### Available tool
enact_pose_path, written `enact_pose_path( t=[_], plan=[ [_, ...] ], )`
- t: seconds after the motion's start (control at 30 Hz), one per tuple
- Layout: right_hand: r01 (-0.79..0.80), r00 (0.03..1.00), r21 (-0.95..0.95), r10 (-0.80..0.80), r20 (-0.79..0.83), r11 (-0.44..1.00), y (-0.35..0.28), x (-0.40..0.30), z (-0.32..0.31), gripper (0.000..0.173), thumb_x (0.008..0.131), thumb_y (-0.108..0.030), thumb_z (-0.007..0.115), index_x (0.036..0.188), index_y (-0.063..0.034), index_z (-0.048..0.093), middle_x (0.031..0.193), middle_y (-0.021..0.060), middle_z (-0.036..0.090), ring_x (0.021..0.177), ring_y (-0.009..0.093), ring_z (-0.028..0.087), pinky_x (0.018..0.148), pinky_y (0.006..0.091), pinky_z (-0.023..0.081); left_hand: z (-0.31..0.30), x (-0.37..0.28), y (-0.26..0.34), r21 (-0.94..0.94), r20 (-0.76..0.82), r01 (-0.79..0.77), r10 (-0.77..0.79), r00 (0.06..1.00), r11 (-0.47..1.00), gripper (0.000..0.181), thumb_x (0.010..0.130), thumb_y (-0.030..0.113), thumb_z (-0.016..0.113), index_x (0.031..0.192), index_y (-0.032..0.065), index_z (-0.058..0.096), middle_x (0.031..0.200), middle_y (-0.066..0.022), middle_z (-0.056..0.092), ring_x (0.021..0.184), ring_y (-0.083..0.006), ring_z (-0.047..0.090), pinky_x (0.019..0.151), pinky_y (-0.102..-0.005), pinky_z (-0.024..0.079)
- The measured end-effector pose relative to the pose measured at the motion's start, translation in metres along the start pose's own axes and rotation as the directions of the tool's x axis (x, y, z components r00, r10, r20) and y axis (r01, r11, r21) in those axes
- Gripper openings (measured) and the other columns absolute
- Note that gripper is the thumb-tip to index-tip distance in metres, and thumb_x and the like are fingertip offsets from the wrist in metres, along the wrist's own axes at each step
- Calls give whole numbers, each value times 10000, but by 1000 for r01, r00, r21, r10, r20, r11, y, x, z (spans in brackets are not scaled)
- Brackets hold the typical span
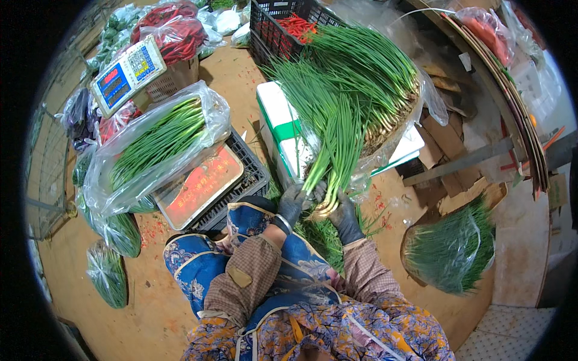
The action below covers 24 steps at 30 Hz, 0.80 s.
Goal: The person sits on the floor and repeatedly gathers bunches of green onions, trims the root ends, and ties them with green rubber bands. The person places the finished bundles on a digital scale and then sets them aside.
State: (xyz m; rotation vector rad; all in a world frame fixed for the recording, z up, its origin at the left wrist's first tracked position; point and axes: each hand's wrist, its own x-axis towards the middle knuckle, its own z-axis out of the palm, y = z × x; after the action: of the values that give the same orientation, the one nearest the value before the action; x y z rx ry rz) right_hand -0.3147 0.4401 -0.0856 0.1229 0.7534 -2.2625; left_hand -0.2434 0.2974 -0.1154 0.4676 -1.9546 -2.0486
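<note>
Both my hands wear dark gloves and are at the root ends of green onions, low in front of me. My left hand (291, 205) grips a small bunch of green onions (321, 163) by its pale stems. In my right hand (347, 218) is a second small bunch (343, 149), its whitish roots pointing towards me. The leaves of both run away from me over a white foam box with green tape (282, 115). On that box lies a large heap of green onions (384, 67), roots to the right, partly on clear plastic.
A bagged bunch of green onions (158, 140) rests on a scale platform (203, 185) at left, beside its lit display (128, 76). Behind stands a black crate (271, 36) with red chillies. Wrapped greens (451, 248) lie at right, bagged vegetables (108, 275) at left. Trimmings (323, 241) litter the floor.
</note>
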Motion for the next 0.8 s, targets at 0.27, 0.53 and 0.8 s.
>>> enact_pose_path(
  t=[0.27, 0.53, 0.8],
  plan=[
    [-65, 971, -615, -93, -221, 786, 7, -2, 28, 273, 802, -70, 533, 1055, 7, 463, 941, 66, 537, 845, 155, 521, 733, 287, 432, 4, -4, 20, 55, 46, 44, -47, 998, 998, 354, 683, 274, 672, 832, -23, 549, 691, -121, 584, 644, -190, 567, 607, -290, 435],
    [-13, 961, -743, -196, -194, 669, 17, 6, 6, 307, 775, -109, 581, 1040, 1, 473, 913, 71, 536, 788, 149, 521, 687, 276, 435, 16, -11, 31, -207, -24, 65, -71, 997, 976, 313, 645, 94, 689, 899, -3, 533, 799, -75, 582, 697, -169, 553, 650, -288, 449],
    [187, 862, -982, -485, 151, 27, -10, -16, 29, 420, 716, -154, 631, 1089, -35, 479, 744, 61, 511, 702, 149, 495, 642, 280, 422, 7, -7, 23, -140, -28, 55, -60, 998, 989, 332, 627, 165, 700, 874, -9, 563, 786, -119, 598, 689, -204, 570, 640, -315, 451]
  ],
)
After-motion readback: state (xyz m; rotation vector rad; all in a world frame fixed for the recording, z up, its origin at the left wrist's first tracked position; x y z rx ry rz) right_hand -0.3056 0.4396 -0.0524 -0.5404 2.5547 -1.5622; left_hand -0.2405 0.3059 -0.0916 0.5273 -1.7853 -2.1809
